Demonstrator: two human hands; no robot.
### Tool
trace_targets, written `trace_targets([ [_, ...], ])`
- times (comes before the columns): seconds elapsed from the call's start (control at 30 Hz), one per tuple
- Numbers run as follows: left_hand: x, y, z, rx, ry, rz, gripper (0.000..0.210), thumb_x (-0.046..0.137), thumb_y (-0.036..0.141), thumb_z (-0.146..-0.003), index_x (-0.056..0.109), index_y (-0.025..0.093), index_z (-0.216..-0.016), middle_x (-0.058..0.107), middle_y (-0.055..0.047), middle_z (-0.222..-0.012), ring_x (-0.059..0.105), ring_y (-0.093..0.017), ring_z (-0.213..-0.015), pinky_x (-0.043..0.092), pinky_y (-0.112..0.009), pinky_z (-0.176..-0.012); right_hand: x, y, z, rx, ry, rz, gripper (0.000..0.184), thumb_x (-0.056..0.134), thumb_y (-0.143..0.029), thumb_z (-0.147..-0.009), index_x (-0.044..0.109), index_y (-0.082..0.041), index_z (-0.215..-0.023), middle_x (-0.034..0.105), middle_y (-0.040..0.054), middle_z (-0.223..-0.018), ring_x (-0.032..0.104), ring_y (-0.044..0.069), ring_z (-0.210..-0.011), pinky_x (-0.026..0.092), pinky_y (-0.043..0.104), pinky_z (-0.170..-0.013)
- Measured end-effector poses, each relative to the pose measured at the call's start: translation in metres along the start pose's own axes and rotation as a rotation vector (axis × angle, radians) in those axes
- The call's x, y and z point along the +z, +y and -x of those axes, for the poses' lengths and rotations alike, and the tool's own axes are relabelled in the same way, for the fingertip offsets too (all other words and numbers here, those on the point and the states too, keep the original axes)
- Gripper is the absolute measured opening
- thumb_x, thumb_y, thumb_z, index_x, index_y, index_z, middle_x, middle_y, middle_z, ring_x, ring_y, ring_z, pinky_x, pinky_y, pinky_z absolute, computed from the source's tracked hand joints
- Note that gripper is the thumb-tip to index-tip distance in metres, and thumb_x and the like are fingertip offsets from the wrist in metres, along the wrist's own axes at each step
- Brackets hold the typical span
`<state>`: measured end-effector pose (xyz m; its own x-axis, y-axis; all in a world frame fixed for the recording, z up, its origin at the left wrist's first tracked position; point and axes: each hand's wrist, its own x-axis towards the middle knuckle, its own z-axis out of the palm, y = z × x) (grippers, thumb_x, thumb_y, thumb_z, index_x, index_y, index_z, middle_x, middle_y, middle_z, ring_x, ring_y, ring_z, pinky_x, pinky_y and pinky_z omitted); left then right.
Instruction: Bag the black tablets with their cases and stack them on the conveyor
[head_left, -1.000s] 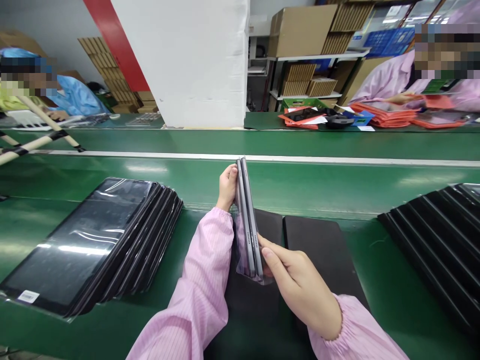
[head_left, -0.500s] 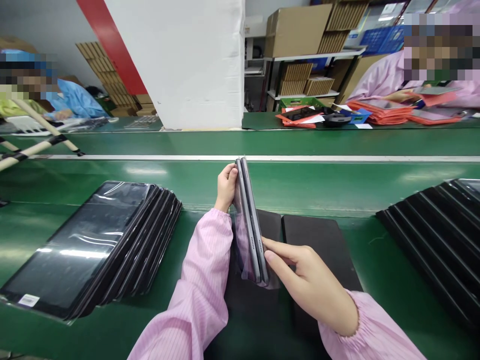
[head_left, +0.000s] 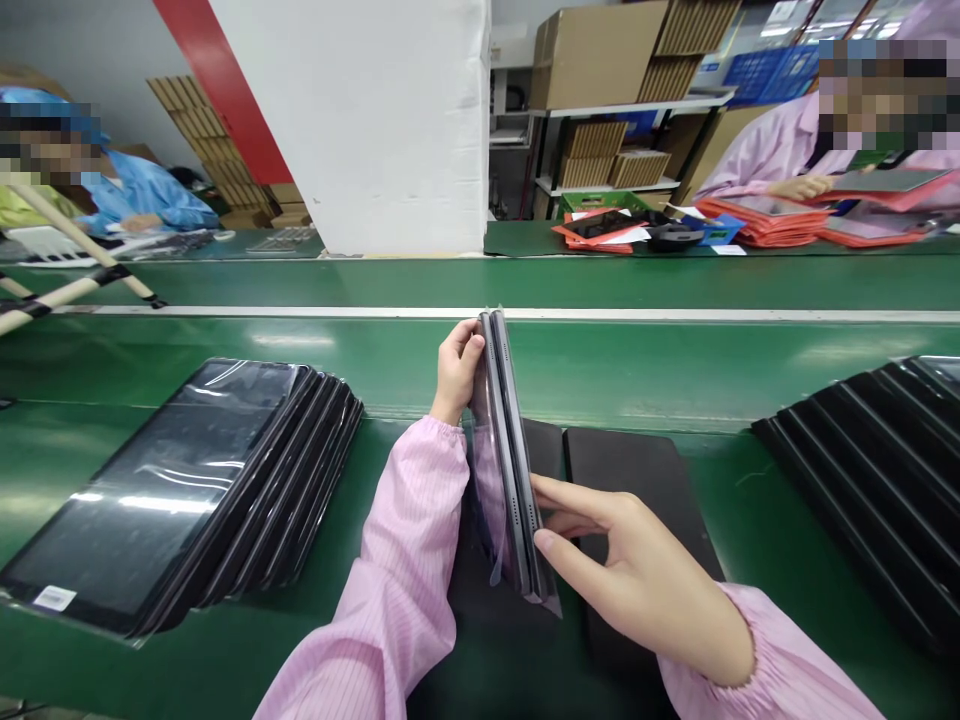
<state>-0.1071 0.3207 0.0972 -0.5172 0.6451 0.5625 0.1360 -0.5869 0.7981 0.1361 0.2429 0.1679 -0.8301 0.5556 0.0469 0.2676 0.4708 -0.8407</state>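
Both film-wrapped tablets (head_left: 517,450) have tipped, near ends lower and further right, your right hand (head_left: 634,570) following. You seem to be steadying the pair on edge above the flat black covers (head_left: 637,480); the next move calls for level support. Your left hand (head_left: 455,375) clasps their far end; your right, loosely parted, touches the near end.

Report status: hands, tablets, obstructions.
Left fingers grip two tablets at far end; right fingers at near end. Tablets on edge above flat black items. Nothing visibly blocking.
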Motion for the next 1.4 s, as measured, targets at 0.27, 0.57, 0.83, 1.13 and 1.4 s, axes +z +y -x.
trace_targets([
  [0.27, 0.003, 0.008, 0.001, 0.086, -0.035, -0.013, 0.053, 0.059, 0.073, -0.078, 0.065, 0.021, -0.088, 0.06, -0.003, -0.077, 0.055, -0.018, -0.072, 0.046, -0.031, -0.072, -0.003, -0.004, 0.004, -0.038, -0.026, -0.01, 0.059, 0.059, -0.008, -0.083, 0.059, -0.035, -0.136, 0.077, -0.0057, -0.102, 0.075, 0.017, -0.084, 0.062, 0.026, -0.081],
  [0.57, 0.005, 0.018, 0.003, 0.107, -0.06, 0.007, 0.057, 0.059, 0.077, -0.074, 0.063, 0.021, -0.088, 0.06, -0.005, -0.081, 0.055, -0.02, -0.074, 0.045, -0.033, -0.072, -0.005, -0.001, 0.011, -0.051, -0.047, 0.003, 0.058, 0.063, -0.013, -0.082, 0.06, -0.035, -0.135, 0.076, -0.0033, -0.107, 0.075, 0.018, -0.086, 0.063, 0.026, -0.079],
  [0.83, 0.008, 0.023, 0.004, 0.16, -0.08, 0.009, 0.055, 0.057, 0.075, -0.076, 0.063, 0.022, -0.088, 0.061, -0.005, -0.082, 0.056, -0.02, -0.075, 0.047, -0.033, -0.074, -0.007, -0.002, 0.013, -0.053, -0.03, 0.037, 0.058, 0.064, -0.012, -0.081, 0.061, -0.033, -0.134, 0.076, -0.0015, -0.103, 0.074, 0.017, -0.082, 0.063, 0.024, -0.077],
  [1.13, 0.01, 0.026, 0.006, 0.193, -0.119, 0.001, 0.053, 0.056, 0.073, -0.079, 0.063, 0.021, -0.09, 0.058, -0.003, -0.08, 0.055, -0.019, -0.075, 0.046, -0.033, -0.074, -0.005, -0.001, 0.013, -0.045, -0.009, 0.034, 0.054, 0.062, -0.014, -0.083, 0.061, -0.031, -0.134, 0.076, 0.001, -0.104, 0.075, 0.019, -0.084, 0.063, 0.027, -0.076],
  [1.4, 0.014, 0.032, 0.009, 0.271, -0.165, -0.005, 0.054, 0.056, 0.071, -0.08, 0.062, 0.019, -0.093, 0.057, -0.001, -0.078, 0.05, -0.016, -0.069, 0.042, -0.03, -0.067, -0.006, -0.001, 0.014, -0.078, 0.066, 0.071, 0.052, 0.061, -0.016, -0.082, 0.06, -0.025, -0.134, 0.076, 0.0021, -0.098, 0.074, 0.019, -0.086, 0.062, 0.03, -0.081],
])
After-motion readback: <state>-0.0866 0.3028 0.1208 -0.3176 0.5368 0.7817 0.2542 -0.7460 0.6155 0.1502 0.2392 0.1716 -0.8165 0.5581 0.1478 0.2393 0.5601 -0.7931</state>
